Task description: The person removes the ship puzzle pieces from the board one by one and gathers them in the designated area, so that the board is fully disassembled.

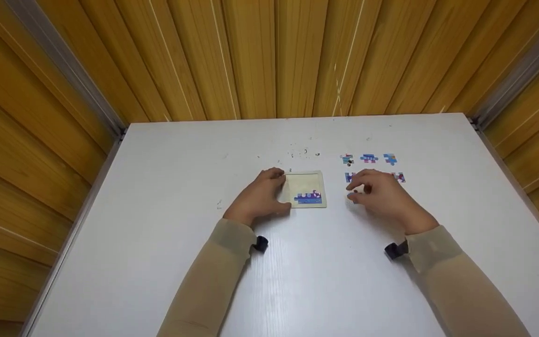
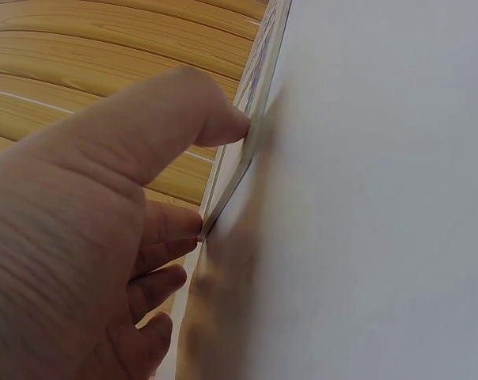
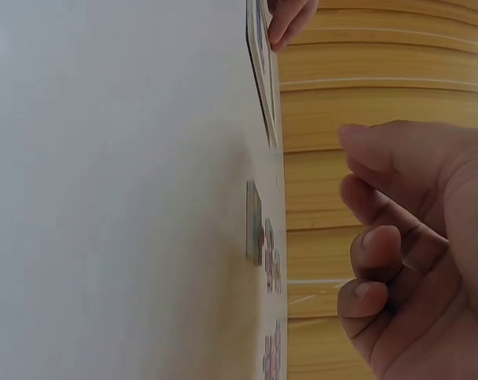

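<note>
My left hand (image 1: 262,194) holds a small square puzzle tray (image 1: 304,180) by its left side, thumb at the near corner and fingertips along the far end. In the left wrist view the thumb (image 2: 223,125) rests on the tray's rim. Joined blue and purple jigsaw pieces (image 1: 308,200) lie along the near right of the tray. Over the table to the right, my right hand (image 1: 379,192) hovers with bent fingers, thumb and forefinger apart and nothing between them. Just beyond them, in the right wrist view, a jigsaw piece (image 3: 253,226) lies on the table.
Loose jigsaw pieces (image 1: 369,158) form a row at the back right, and more (image 1: 350,177) lie nearer, partly behind my right hand. Dark specks (image 1: 304,151) mark the white table (image 1: 180,164). Wood-patterned walls (image 1: 274,56) rise at the back and sides.
</note>
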Motion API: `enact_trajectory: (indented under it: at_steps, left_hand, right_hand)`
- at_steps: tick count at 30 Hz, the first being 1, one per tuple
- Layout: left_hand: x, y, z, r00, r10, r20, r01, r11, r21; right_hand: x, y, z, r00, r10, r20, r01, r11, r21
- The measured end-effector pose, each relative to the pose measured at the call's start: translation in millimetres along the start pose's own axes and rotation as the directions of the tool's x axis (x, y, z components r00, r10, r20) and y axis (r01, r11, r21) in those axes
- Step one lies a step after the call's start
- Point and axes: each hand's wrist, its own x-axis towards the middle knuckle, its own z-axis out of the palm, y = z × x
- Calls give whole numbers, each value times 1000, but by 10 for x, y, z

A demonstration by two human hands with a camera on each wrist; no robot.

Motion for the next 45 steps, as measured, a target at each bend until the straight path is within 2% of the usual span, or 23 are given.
enact_trajectory:
  at_steps: [3, 7, 13, 21, 33, 39, 45]
  left_hand:
    - [-8, -5, 19, 1000, 11, 3, -11, 1000, -4]
    - [1, -11, 25, 998, 60, 9, -60, 998, 7]
    - [18, 4, -3, 997, 77, 25, -78, 997, 9]
    - [18, 11, 1, 998, 67, 23, -67, 998, 12]
    - [-6, -14, -4, 999, 31, 10, -31, 999, 20]
    - [-7, -28, -8, 998, 63, 1, -63, 997, 43]
    - [12, -21, 0, 996, 89, 10, -90, 995, 46]
  right_hand:
    - [36, -95, 55, 999, -40, 10, 40, 999, 13]
    - [89, -236, 96, 998, -68, -4, 68, 998, 1]
    - [154, -479, 101, 999, -20, -43, 21, 999, 35]
    - [188, -718, 149, 998, 41, -43, -37, 995, 92]
    - [239, -707, 361, 999, 33, 8, -34, 988, 148]
    - [281, -653, 459, 1000, -6, 15, 3, 990, 142]
    - [268, -616, 538, 999, 9, 44, -17, 985, 174]
